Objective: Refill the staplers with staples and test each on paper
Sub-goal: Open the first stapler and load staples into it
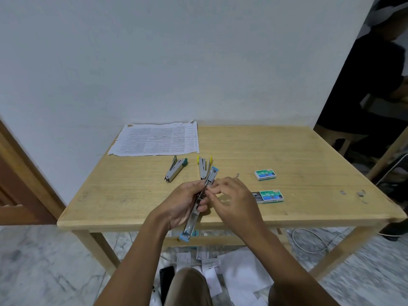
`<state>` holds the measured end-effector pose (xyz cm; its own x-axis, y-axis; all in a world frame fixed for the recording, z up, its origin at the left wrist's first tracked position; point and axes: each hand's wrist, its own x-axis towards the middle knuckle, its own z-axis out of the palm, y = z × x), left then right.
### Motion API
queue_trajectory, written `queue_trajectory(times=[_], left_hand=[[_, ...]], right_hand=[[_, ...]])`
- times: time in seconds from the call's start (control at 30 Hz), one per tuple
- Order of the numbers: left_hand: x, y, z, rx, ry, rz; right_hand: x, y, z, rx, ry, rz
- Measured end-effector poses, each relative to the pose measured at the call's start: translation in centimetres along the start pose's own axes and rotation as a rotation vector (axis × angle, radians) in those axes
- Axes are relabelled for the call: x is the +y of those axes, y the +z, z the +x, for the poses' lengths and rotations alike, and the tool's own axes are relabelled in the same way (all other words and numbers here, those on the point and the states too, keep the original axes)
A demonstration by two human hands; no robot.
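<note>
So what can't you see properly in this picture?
All in the head view:
- Middle of the blue stapler: hidden by the left hand gripping it and by the right hand.
- Whether the right fingers pinch staples: too small to tell.
- Words on the paper: blurred.
- Staples left in the open staple box: too small.

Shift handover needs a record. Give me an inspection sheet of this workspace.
Surface: wooden table against white wall.
Job's things: blue stapler opened flat in hands; green stapler and yellow stapler lying open; two staple boxes, nearer box slid open; paper stack at far left corner.
Clutter: loose staples near right edge; paper scraps and phone on floor.
Hands: left hand grips blue stapler; right hand pinches at its track.
Cables: white cable on floor under table.
Surroundings: door frame left; person at right.
</note>
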<state>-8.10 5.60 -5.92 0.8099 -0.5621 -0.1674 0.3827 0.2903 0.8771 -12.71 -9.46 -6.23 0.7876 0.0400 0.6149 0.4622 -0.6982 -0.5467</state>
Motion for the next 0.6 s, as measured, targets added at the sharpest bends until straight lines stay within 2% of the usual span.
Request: queue_trajectory(times=[0.13, 0.27, 0.43, 0.6], left_hand=[[-0.1, -0.4, 0.4, 0.089, -0.009, 0.039], [-0.2, -0.5, 0.5, 0.102, -0.021, 0.016], [0.0, -0.2, 0.2, -0.009, -0.006, -0.046], [0.1, 0.0, 0.0, -0.026, 0.015, -0.017]], right_hand=[[-0.9, 1.0, -1.4, -0.049, -0.114, -0.031], [-0.8, 1.5, -1.6, 0.002, -0.124, -0.064], [-0.3, 0.7, -0.9, 0.063, 0.002, -0.025], [-0.2, 0.7, 0.0, 0.046, 0.101, -0.034]])
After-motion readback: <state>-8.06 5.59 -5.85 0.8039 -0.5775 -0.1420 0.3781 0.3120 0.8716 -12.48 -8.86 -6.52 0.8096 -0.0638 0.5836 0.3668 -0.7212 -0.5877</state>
